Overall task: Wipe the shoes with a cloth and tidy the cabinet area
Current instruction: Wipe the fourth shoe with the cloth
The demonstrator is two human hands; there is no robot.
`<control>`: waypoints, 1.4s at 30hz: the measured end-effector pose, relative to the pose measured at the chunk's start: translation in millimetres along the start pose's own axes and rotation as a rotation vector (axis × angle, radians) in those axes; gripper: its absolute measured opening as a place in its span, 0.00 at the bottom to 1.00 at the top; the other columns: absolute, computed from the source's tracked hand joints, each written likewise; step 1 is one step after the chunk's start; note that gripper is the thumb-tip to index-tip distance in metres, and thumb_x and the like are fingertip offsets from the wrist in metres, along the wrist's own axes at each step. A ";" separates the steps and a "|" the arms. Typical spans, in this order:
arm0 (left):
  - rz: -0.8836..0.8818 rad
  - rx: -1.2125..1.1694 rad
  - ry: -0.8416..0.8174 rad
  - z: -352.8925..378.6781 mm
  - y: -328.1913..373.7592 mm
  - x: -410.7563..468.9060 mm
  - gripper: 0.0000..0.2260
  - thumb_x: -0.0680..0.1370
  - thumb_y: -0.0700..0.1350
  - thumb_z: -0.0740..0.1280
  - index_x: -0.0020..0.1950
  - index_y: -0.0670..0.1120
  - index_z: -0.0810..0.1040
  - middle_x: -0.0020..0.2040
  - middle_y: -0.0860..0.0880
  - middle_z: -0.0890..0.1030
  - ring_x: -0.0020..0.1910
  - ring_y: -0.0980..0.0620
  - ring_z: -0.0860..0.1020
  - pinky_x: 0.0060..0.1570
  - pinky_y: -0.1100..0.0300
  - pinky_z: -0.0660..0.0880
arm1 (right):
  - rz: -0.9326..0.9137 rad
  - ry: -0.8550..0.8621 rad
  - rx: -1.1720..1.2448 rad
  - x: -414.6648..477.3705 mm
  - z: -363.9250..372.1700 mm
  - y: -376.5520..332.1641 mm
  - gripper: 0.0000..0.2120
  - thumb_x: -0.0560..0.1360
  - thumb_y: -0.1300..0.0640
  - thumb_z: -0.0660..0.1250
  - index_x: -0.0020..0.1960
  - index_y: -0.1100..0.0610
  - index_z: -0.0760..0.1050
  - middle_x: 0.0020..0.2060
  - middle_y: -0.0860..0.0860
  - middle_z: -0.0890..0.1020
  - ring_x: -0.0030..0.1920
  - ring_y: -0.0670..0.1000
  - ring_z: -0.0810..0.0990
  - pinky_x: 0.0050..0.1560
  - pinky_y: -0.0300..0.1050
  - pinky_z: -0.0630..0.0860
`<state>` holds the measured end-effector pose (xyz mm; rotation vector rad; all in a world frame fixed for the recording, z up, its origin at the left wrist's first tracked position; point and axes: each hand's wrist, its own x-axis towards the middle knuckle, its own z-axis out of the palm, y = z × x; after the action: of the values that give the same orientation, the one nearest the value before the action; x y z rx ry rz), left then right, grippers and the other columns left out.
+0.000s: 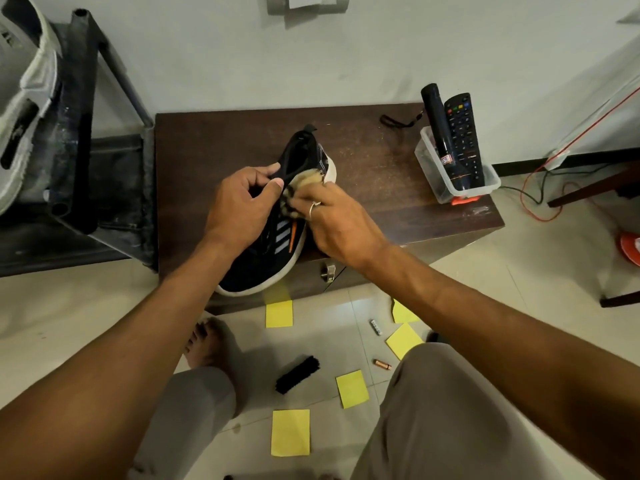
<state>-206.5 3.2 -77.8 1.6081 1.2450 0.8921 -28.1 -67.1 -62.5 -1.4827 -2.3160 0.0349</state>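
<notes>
The black shoe point(263, 268) lies on its side on top of the dark wooden cabinet point(207, 150), heel toward the wall, white-soled toe poking out over the front edge. The left hand point(239, 206) is curled tight on the collar, thumb and fingers pinching the rim of the opening. The right hand point(341, 230), a ring point(315, 206) on one finger, has its fingers bent round a bunched beige-and-dark cloth point(304, 183) and presses it against the shoe's side near the heel.

Three silver stripes and an orange slash show on the shoe's flank, with no brand word legible.

Over on the cabinet's right corner, a clear plastic tub point(429, 168) holds a black cylinder point(440, 133) and a remote control point(464, 140) standing on end. The cylinder carries a red-and-white label, too small to read. The remote shows coloured buttons near its top.

Down on the tiled floor lie a black brush point(298, 374), scattered blank yellow sticky notes point(290, 433), a white battery point(376, 327) and a copper-topped battery point(382, 364), their print blurred.
</notes>
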 end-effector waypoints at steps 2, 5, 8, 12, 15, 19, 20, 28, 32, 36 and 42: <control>0.019 0.024 0.000 1.1 -0.9 0.3 0.08 0.80 0.48 0.70 0.45 0.45 0.83 0.61 0.58 0.83 0.59 0.65 0.79 0.58 0.67 0.74 | -0.172 -0.127 0.008 -13.1 -2.2 -6.7 0.17 0.77 0.65 0.64 0.65 0.58 0.81 0.60 0.54 0.81 0.56 0.58 0.78 0.56 0.51 0.80; 0.013 0.035 -0.012 0.2 -0.1 1.3 0.08 0.80 0.49 0.69 0.45 0.46 0.83 0.62 0.58 0.82 0.59 0.66 0.79 0.56 0.67 0.73 | -0.015 -0.017 -0.018 1.3 -11.3 19.2 0.17 0.77 0.65 0.64 0.63 0.57 0.82 0.59 0.53 0.81 0.53 0.57 0.78 0.51 0.53 0.81; 0.014 0.020 -0.005 -0.9 -0.6 0.3 0.08 0.80 0.48 0.70 0.45 0.45 0.83 0.62 0.58 0.82 0.59 0.66 0.79 0.56 0.68 0.73 | 0.068 0.031 0.012 -1.2 0.7 2.5 0.15 0.77 0.66 0.66 0.62 0.60 0.82 0.58 0.55 0.82 0.53 0.57 0.79 0.50 0.53 0.81; 0.008 0.012 0.003 1.8 1.0 1.9 0.08 0.78 0.47 0.71 0.42 0.44 0.83 0.59 0.58 0.84 0.57 0.66 0.80 0.58 0.64 0.74 | -0.158 -0.133 0.024 -22.3 -6.9 -11.0 0.18 0.78 0.63 0.60 0.63 0.57 0.82 0.58 0.54 0.81 0.53 0.56 0.78 0.53 0.46 0.78; 0.004 0.030 0.011 1.4 1.7 1.2 0.08 0.77 0.47 0.71 0.41 0.45 0.83 0.58 0.59 0.83 0.57 0.67 0.79 0.57 0.65 0.73 | 0.162 0.052 0.050 -7.0 -6.6 6.5 0.16 0.76 0.68 0.66 0.61 0.58 0.83 0.56 0.54 0.82 0.49 0.58 0.79 0.46 0.55 0.82; 0.029 0.023 0.036 3.6 -1.0 1.6 0.07 0.76 0.47 0.71 0.39 0.46 0.82 0.57 0.59 0.84 0.57 0.65 0.80 0.59 0.62 0.75 | 0.043 -0.010 0.149 -24.3 2.7 -27.4 0.17 0.74 0.70 0.67 0.60 0.61 0.83 0.56 0.57 0.82 0.52 0.60 0.80 0.54 0.53 0.81; 0.039 0.023 0.040 3.8 -2.2 2.3 0.07 0.76 0.47 0.71 0.39 0.47 0.81 0.57 0.59 0.84 0.57 0.64 0.80 0.60 0.61 0.75 | 0.007 -0.053 0.201 -29.4 0.3 -32.2 0.17 0.74 0.71 0.69 0.61 0.61 0.83 0.57 0.56 0.82 0.55 0.59 0.80 0.59 0.51 0.80; 0.098 -0.019 -0.087 6.1 0.5 -2.8 0.17 0.82 0.42 0.65 0.71 0.52 0.75 0.73 0.59 0.73 0.71 0.65 0.70 0.71 0.65 0.67 | 0.635 0.417 0.375 11.0 -6.7 -6.9 0.18 0.78 0.68 0.64 0.66 0.60 0.80 0.64 0.54 0.79 0.66 0.50 0.77 0.69 0.50 0.74; 0.153 0.181 -0.150 7.3 0.8 -2.0 0.17 0.84 0.44 0.59 0.71 0.54 0.76 0.77 0.64 0.65 0.74 0.63 0.66 0.72 0.62 0.65 | 0.599 0.258 0.259 10.2 7.1 -16.8 0.20 0.77 0.68 0.66 0.68 0.59 0.79 0.64 0.53 0.79 0.63 0.54 0.76 0.67 0.47 0.74; 0.190 0.247 -0.133 8.9 2.8 -3.6 0.18 0.84 0.42 0.60 0.72 0.55 0.76 0.77 0.64 0.65 0.74 0.61 0.67 0.72 0.61 0.66 | 0.490 0.069 0.157 -5.0 3.9 -17.1 0.23 0.76 0.68 0.67 0.70 0.57 0.78 0.65 0.51 0.78 0.61 0.54 0.74 0.62 0.41 0.72; 0.191 0.217 -0.129 8.9 1.9 -3.2 0.19 0.83 0.41 0.60 0.70 0.57 0.77 0.77 0.64 0.65 0.75 0.61 0.67 0.71 0.61 0.66 | 0.282 -0.149 0.227 -6.7 -26.1 1.7 0.20 0.76 0.70 0.65 0.65 0.57 0.82 0.65 0.52 0.80 0.66 0.52 0.76 0.69 0.43 0.72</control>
<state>-198.5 -2.0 -79.2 1.9517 1.1426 0.7753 -15.5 -77.1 -40.8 -1.7213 -2.1085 0.4840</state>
